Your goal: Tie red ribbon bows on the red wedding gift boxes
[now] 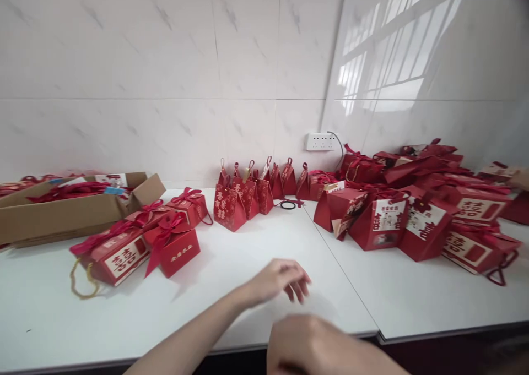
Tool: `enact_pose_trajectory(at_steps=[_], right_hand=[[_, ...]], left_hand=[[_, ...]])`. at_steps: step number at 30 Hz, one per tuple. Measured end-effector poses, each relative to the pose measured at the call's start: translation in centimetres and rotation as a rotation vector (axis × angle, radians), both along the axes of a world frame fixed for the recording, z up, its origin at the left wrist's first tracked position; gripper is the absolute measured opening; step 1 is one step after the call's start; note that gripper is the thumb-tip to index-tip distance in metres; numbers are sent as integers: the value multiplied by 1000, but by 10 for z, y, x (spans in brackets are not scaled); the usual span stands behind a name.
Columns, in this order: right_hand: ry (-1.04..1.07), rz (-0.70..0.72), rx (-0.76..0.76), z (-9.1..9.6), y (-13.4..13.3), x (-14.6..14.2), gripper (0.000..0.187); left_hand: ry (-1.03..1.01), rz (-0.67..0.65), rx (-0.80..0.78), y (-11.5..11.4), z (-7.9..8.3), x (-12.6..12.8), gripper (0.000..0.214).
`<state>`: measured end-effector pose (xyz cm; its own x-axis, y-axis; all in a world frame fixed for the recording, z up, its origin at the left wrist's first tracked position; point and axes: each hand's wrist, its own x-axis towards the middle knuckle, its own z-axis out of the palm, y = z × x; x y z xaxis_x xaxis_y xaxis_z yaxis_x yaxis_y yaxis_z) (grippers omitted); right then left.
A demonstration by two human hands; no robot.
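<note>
Over the white table (264,248), my left hand (279,280) hangs with loosely bent fingers slightly apart and nothing seen in them. My right hand (309,339) is nearer to me, low in the view and blurred, its fingers turned away and hidden. Neither hand touches a box. To the left lie red gift boxes with ribbon bows (173,248), one with a gold bead handle (85,292). Behind my hands stand several small red triangular gift boxes (229,207) with loops on top.
At right, many red gift boxes (425,226) are heaped toward the wall. An open cardboard carton (53,221) at left holds red ribboned pieces. A black ring (288,205) lies near the back. A power strip (321,142) is on the tiled wall. A seam (347,276) crosses the tabletop.
</note>
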<state>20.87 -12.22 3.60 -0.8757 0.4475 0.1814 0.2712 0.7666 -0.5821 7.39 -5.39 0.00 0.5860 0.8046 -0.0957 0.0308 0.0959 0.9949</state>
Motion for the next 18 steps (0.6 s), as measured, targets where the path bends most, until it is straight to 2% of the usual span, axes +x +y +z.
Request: enact_pose_trajectory(at_steps=[2,3,6,10,12,14,18], right_hand=[[56,-170,35,13,23,16,17],[123,-307,76,16,35,24,17],[251,-615,213,14,78,52,17],[257,-959,338,4,128,89,18],[180,-1096,477,5,146,102,16],[120,-1174,560,10,160,110,14],[1,-1251,578,21,176,113,21]], left_hand=[[4,342,193,26,0,-9,31],[-5,462,248,37,-1,-14,29],[-10,637,331,59,-11,-29,25],[13,641,367,60,-22,-38,24],[35,594,359,56,-24,-37,24],[72,547,354,52,-25,-34,23],[157,499,374,50,-25,-30,24]])
